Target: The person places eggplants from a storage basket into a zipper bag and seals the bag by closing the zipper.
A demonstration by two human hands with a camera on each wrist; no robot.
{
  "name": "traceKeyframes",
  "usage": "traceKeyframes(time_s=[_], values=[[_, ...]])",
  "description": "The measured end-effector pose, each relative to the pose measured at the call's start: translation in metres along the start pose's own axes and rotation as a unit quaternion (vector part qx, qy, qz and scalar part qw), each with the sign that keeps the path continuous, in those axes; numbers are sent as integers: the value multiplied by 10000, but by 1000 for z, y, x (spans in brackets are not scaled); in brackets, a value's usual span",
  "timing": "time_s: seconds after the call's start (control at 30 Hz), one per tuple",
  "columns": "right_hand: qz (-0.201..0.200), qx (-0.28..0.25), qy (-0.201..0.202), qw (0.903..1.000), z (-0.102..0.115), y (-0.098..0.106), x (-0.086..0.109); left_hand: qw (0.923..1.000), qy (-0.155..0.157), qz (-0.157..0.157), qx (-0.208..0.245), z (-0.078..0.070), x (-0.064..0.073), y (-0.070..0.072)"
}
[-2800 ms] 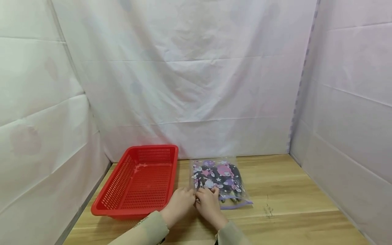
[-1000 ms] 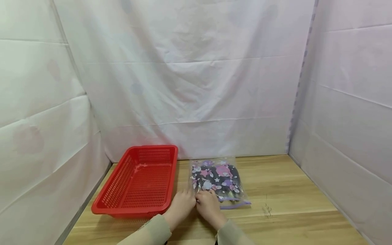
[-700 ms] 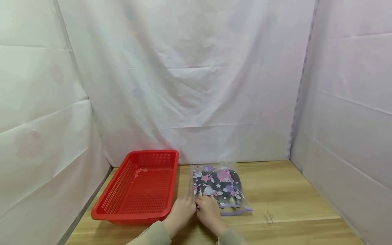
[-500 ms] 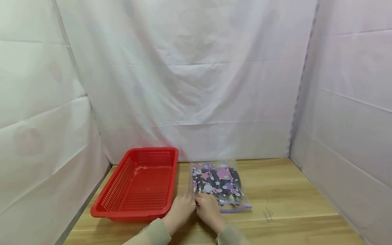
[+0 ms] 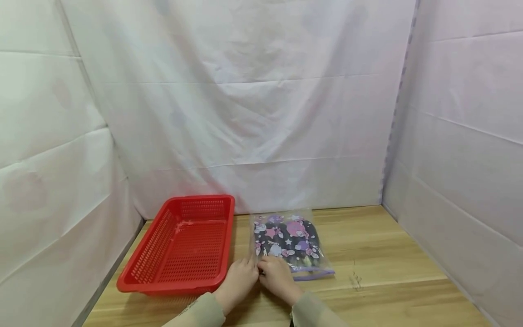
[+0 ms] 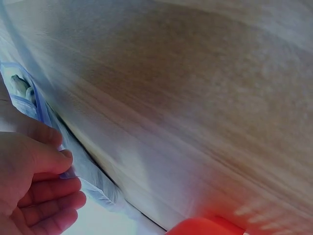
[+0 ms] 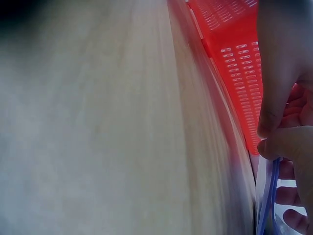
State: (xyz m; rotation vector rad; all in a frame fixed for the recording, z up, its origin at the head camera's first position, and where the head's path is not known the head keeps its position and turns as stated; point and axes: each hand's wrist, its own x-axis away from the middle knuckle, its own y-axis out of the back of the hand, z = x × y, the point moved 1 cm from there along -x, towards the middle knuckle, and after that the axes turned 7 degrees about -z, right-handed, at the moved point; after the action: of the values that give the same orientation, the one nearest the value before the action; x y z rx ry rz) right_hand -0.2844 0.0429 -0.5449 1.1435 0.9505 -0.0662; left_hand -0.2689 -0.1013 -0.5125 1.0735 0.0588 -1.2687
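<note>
In the head view a clear zip bag (image 5: 288,241) with cartoon prints, stars and a purple zip strip (image 5: 316,274) lies on the table, dark stuff inside. Its two purple strips stand apart toward the right; a greenish piece (image 6: 20,85) shows between them in the left wrist view. My left hand (image 5: 240,279) pinches the strip at the bag's near left corner between thumb and index finger. Close against it, my right hand (image 5: 278,278) pinches the same strip; thumb and fingers on the purple edge (image 7: 268,200) show in the right wrist view.
A red perforated plastic basket (image 5: 229,254) stands left of the bag, its near right corner close to my left hand. White cloth (image 5: 261,113) hangs behind and on both sides of the wooden table (image 5: 376,254). A dark scribble (image 5: 356,280) marks the wood at right.
Both hands stay at the bag's near left corner, with only slight shifts of the fingers. The right hand's fingers have drawn in closer to the left hand. The head view has tilted a little.
</note>
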Motion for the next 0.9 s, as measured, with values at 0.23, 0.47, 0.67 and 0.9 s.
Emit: traceKeyframes(time_s=[0.23, 0.47, 0.67, 0.9], values=[[-87, -25, 126, 9999, -1, 2, 1, 9998, 23, 208, 58, -1, 3, 0], [126, -36, 116, 9998, -5, 2, 1, 9989, 69, 462, 49, -2, 3, -1], [244, -81, 125, 9996, -5, 2, 1, 9974, 97, 707, 66, -2, 2, 3], [231, -38, 208, 9995, -6, 5, -1, 9980, 52, 627, 96, 1, 0, 4]])
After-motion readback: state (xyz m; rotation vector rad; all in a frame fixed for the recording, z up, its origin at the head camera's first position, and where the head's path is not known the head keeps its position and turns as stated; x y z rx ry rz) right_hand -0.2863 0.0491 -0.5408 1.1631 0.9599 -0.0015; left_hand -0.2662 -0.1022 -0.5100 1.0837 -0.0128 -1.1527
